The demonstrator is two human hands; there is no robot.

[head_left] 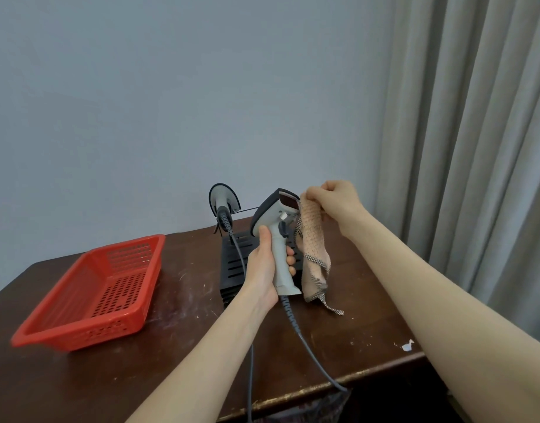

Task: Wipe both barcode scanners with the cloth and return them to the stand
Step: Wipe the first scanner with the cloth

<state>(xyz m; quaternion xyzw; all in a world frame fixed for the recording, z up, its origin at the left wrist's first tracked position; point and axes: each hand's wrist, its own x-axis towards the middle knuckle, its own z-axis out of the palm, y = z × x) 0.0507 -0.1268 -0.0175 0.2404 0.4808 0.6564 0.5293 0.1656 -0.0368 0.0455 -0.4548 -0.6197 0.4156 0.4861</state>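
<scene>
Head view: left hand (262,264) grips scanner (276,215) by its handle, above stand (232,267) mid-table; right hand (335,199) pinches cloth (313,239) at its window. Best imo: hold steady, light strokes, keep cable slack. 2nd scanner (223,199) sits far left.

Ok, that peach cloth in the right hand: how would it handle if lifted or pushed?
Probably floppy: the cloth hangs in loose folds below the right hand, one checked corner trailing. Likely light, since a grip at its top carries it. Pushed, it would probably bunch rather than slide.
</scene>
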